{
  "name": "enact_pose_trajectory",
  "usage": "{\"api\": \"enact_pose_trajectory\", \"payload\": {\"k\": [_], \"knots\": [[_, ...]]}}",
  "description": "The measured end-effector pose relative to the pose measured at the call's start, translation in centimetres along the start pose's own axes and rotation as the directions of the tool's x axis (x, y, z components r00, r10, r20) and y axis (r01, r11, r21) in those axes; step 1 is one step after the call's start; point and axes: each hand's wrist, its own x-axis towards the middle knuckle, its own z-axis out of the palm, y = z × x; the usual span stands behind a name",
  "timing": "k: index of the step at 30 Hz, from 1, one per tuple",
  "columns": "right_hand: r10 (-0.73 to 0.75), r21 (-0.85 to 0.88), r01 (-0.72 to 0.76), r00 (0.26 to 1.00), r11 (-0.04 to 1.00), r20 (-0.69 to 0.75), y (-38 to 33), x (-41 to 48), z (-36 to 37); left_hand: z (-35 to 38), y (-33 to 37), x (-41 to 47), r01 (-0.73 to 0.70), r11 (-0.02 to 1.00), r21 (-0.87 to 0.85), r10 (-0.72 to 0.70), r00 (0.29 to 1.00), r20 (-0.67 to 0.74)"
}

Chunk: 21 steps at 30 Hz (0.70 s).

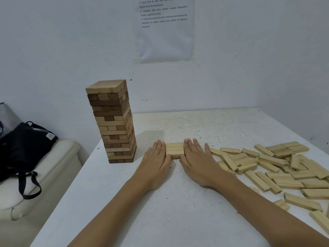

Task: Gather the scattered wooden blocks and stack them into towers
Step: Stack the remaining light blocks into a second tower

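Between left hand (156,162) and right hand (197,163): block layer (174,150) (palms flat).

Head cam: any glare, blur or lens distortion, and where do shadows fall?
Head view: soft even light, no glare; the tall tower of brown and tan wooden blocks casts a faint shadow rightward on the white table; wide-angle makes the tower appear to lean; detail slightly soft throughout.

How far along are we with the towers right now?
One tall tower looks complete on the left. The left hand and right hand press a new base layer between straight fingers. The scattered blocks on the right are all left to stack.
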Motion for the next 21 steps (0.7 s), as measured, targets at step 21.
{"api": "enact_pose_trajectory", "payload": {"k": [21], "knots": [[0.164, 0.619, -0.008, 0.967, 0.785, -0.197, 7.4, -10.4, -8.1, -0.8, 8.5, -3.0, -0.353, 0.85, -0.39, 0.209, 0.907, -0.366]]}}
